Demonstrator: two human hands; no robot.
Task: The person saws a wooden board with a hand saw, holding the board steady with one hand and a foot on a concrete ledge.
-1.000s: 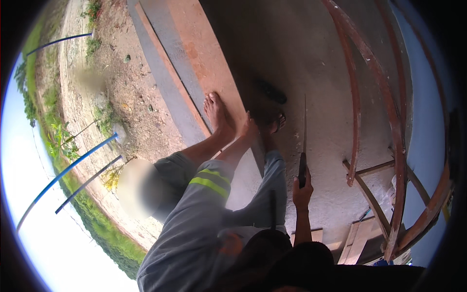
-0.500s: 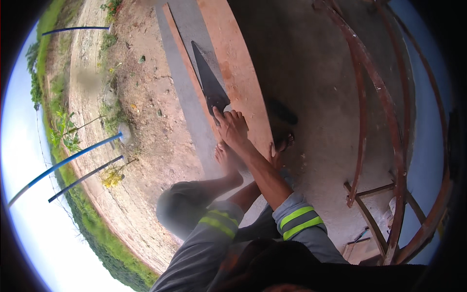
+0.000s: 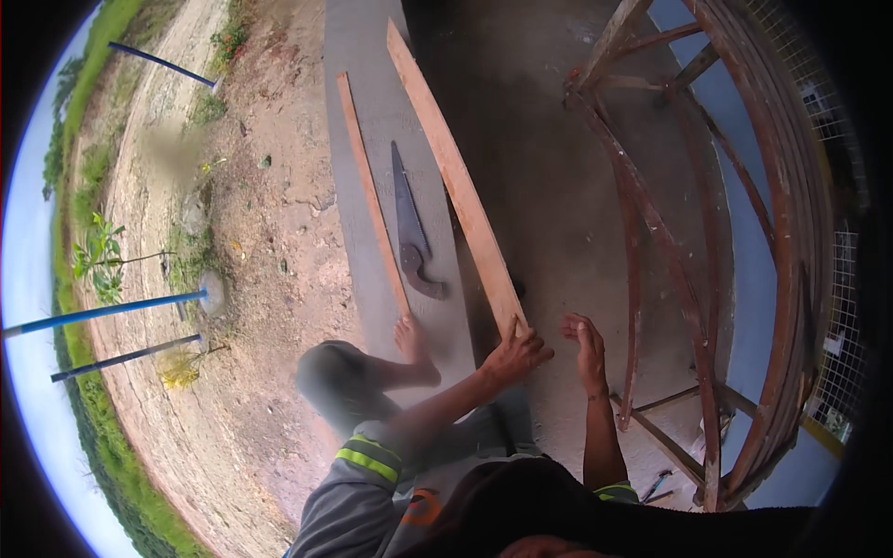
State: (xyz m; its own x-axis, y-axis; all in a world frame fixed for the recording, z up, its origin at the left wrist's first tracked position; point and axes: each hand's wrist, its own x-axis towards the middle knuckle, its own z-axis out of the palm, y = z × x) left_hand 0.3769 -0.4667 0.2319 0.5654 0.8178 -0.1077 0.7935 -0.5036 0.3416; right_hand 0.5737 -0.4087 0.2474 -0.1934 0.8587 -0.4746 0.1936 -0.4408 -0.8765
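Observation:
My left hand (image 3: 523, 357) is closed around the near end of a long wooden board (image 3: 458, 186), thumb and fingers at its end. The board appears tilted, running away from me along the right side of a grey concrete ledge (image 3: 358, 112). To the right, my right hand (image 3: 586, 346) is raised beside the board's end, apart from it, with fingers extended and nothing in it. A handsaw (image 3: 407, 209) with a dark curved handle lies on the ledge, left of the board. Further left is a thin wooden strip (image 3: 374, 200), its near end by my bare foot (image 3: 411, 339).
Reddish-brown metal frames (image 3: 672, 270) stand on the right over the concrete floor (image 3: 530, 121). A blue-handled tool (image 3: 657, 485) lies near their base. Bare earth (image 3: 279, 214) stretches to the left, with blue posts (image 3: 121, 310) and small plants. Wire mesh (image 3: 840, 316) shows at far right.
My right hand has let go of the saw and moved right. The saw now rests on the ledge. My left hand has taken the board's near end, and the board has shifted right and tilted.

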